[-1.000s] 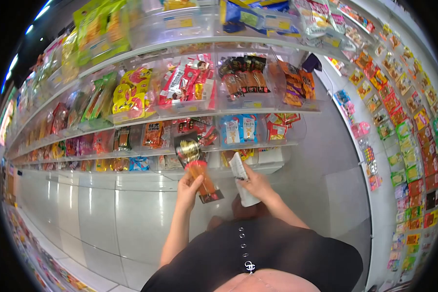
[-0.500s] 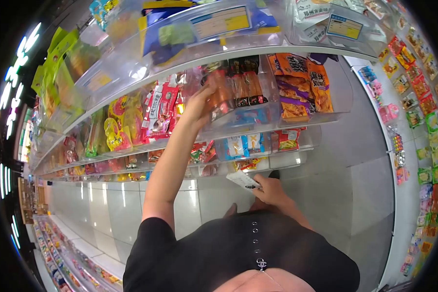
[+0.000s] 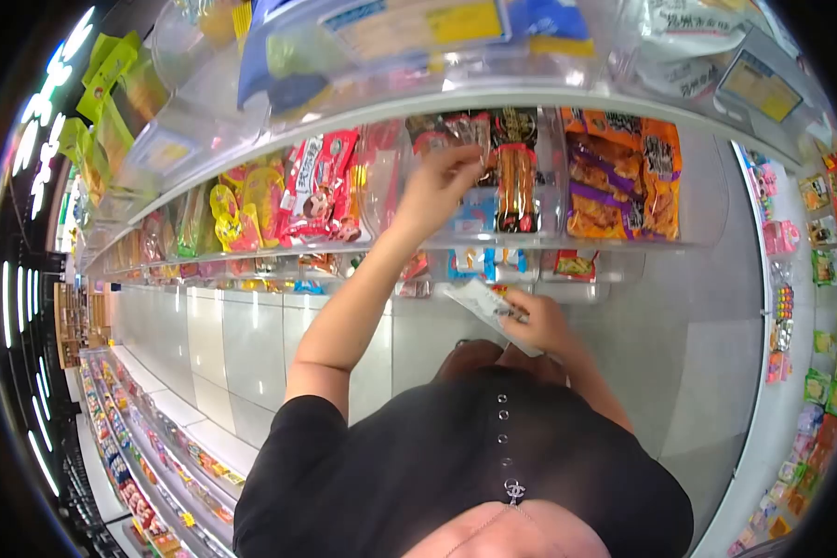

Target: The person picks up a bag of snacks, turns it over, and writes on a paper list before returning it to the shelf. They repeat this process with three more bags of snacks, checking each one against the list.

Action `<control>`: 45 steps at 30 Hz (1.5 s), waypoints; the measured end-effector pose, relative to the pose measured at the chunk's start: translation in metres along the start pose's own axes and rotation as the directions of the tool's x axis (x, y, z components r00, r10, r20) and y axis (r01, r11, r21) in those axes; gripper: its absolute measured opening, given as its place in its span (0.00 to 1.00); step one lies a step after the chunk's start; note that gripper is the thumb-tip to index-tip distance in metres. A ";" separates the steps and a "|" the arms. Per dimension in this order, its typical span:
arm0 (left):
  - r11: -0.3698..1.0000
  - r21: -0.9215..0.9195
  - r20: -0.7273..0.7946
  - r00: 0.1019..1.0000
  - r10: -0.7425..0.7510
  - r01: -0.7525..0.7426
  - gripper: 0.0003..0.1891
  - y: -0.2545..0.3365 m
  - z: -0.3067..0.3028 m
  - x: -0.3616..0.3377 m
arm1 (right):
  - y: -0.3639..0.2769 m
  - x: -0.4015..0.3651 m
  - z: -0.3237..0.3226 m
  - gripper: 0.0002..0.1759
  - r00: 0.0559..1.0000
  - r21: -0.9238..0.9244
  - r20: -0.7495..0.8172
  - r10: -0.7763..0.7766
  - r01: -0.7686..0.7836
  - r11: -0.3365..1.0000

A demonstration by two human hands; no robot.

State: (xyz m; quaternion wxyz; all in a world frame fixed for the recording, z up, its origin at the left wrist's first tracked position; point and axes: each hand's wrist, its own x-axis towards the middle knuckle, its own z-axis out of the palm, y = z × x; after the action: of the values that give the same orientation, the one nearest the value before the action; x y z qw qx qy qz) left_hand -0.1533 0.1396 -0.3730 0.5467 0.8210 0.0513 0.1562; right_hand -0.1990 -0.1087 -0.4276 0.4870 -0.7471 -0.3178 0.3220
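Note:
My left hand (image 3: 440, 181) reaches into a clear shelf bin, its fingers bent at a dark-topped snack packet (image 3: 465, 130); whether it grips the packet is unclear. Just right of it, a black-and-red packet of brown sticks (image 3: 516, 172) stands upright in the bin. Low in front of the shelf, my right hand (image 3: 535, 321) is closed on a white printed packet (image 3: 488, 309). Orange and purple snack bags (image 3: 623, 177) fill the bin farther right. Red-and-white bags (image 3: 318, 186) are left of my left hand.
A curved shelf edge (image 3: 391, 110) with price labels crosses above my left hand. Blue-and-white packets (image 3: 486, 262) lie on a lower tier. More snack racks line the right side (image 3: 823, 251) and lower left (image 3: 149, 456). Tiled floor (image 3: 330, 321) shows below the shelf.
The view has shifted, and the shelf looks closer. My left hand has moved right and its fingers have come off the reddish packets. My right hand still holds the white packet, now farther right.

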 end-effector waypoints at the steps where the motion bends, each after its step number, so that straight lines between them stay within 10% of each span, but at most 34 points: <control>1: 0.998 -0.029 0.007 0.999 -0.052 0.052 0.12 0.026 -0.010 -0.021 | -0.006 -0.002 0.002 0.20 1.000 0.049 0.012 0.020 -0.020 0.999; 4: 0.992 -0.040 0.006 0.992 0.123 -0.123 0.08 0.020 -0.044 -0.084 | -0.007 -0.008 0.012 0.18 0.996 0.522 -0.032 -0.086 0.089 0.848; 7: 0.868 -0.496 -0.127 0.989 -0.071 -0.002 0.20 0.010 -0.041 -0.142 | -0.041 -0.014 0.038 0.18 0.946 0.728 -0.321 0.045 0.215 0.651; 9: 0.444 -0.853 0.211 0.959 -0.190 0.276 0.28 -0.010 -0.044 -0.170 | -0.032 -0.007 0.058 0.19 0.931 0.762 -0.350 0.100 0.221 0.609; 11: 0.443 -0.761 0.321 0.868 -0.377 0.474 0.28 -0.015 -0.038 -0.192 | -0.035 -0.006 0.074 0.20 0.918 0.773 -0.377 0.122 0.239 0.588; 16: 0.579 -0.694 0.168 0.878 -0.448 0.428 0.13 -0.008 -0.046 -0.220 | -0.061 -0.019 0.097 0.17 0.921 0.747 -0.347 0.179 0.156 0.646; 22: 0.578 -0.714 0.158 0.895 -0.416 0.395 0.18 -0.003 -0.063 -0.218 | -0.055 -0.045 0.106 0.14 0.947 0.399 -0.280 0.158 -0.035 0.916; 25: 0.059 -0.937 0.318 0.908 -0.272 0.345 0.24 0.012 -0.068 -0.229 | -0.047 -0.046 0.122 0.14 0.919 0.440 -0.384 0.084 0.102 0.892; 28: -0.045 -0.934 0.355 0.911 -0.209 0.354 0.27 0.011 -0.066 -0.236 | -0.048 -0.050 0.130 0.17 0.958 0.549 -0.287 0.019 0.148 0.823; 32: 0.098 -0.842 0.473 0.812 -0.343 0.531 0.25 -0.056 -0.038 -0.232 | -0.060 -0.040 0.138 0.18 0.974 0.663 -0.221 -0.048 0.186 0.725; 37: 0.249 -0.896 0.294 0.912 -0.287 0.367 0.24 0.010 -0.034 -0.206 | -0.055 -0.028 0.096 0.17 0.975 0.517 -0.205 0.088 0.031 0.856; 39: 0.318 -0.916 0.158 0.950 -0.271 0.243 0.24 0.032 -0.028 -0.196 | -0.049 -0.023 0.085 0.14 0.941 0.452 -0.325 -0.091 0.239 0.859; 45: 0.950 -0.263 0.193 0.974 -0.117 0.166 0.28 0.071 -0.034 -0.053 | -0.006 -0.046 0.035 0.13 0.944 0.144 -0.242 -0.224 0.263 0.954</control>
State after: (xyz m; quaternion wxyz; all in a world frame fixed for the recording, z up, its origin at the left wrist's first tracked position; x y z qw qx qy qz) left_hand -0.2203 0.1280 -0.3062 0.6685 0.7410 0.0397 0.0496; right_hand -0.2550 -0.1250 -0.4248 0.6191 -0.6879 -0.3218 0.1999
